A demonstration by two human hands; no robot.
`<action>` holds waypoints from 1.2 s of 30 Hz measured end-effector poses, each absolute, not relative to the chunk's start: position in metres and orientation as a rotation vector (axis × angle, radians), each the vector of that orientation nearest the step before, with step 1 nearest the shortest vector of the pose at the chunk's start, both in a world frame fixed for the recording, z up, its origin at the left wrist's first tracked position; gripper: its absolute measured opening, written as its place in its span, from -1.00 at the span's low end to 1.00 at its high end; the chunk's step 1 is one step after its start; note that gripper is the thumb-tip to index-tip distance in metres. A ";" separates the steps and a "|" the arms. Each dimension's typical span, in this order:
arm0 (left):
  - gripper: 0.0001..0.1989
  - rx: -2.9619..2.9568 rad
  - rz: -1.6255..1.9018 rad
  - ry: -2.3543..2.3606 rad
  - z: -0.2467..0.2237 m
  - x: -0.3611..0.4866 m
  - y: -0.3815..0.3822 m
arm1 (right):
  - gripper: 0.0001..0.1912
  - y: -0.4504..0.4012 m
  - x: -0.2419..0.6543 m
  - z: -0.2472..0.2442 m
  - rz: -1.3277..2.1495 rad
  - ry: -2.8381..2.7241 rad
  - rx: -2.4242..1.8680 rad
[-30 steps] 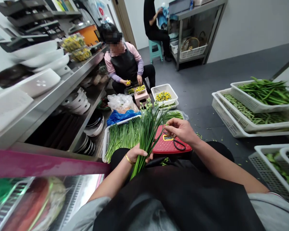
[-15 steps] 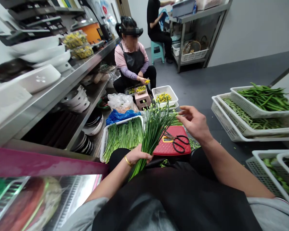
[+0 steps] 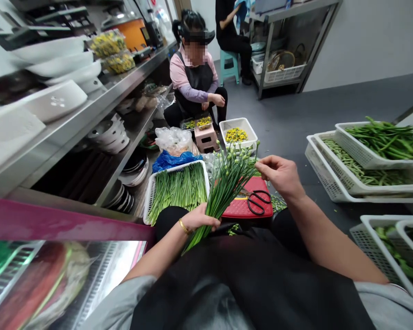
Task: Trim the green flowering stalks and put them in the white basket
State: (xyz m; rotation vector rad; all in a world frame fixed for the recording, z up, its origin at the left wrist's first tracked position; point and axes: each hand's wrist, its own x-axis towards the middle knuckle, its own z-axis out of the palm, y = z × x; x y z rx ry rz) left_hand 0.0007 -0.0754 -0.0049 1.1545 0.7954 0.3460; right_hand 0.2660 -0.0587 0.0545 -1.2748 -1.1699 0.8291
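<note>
Apparent step: picking over slender green bud-tipped stems (image 3: 227,183).
Your left fingers (image 3: 211,222) wrap them low; your right fingers (image 3: 271,160), nearly pinched beside the tips, show no clear hold. Next: likely a light single-stem pinch.

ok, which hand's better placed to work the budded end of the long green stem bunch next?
Right, probably: the right hand is close beside the small pale-green buds, while the left hand grips the bunch lower down.
</note>
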 end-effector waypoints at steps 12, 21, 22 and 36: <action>-0.72 1.463 0.544 0.905 0.015 0.015 -0.068 | -0.56 -0.094 0.226 0.013 1.258 -1.393 -1.168; -0.70 2.199 0.540 1.604 0.022 0.065 -0.041 | -0.57 -0.037 0.175 0.015 1.131 -0.966 -0.887; -0.69 2.240 0.458 1.672 0.024 0.071 -0.037 | -0.58 -0.031 0.173 0.013 1.087 -0.901 -0.897; -0.09 1.809 0.610 0.898 -0.004 0.065 -0.022 | -0.70 -0.029 0.174 0.025 1.236 -0.539 -0.741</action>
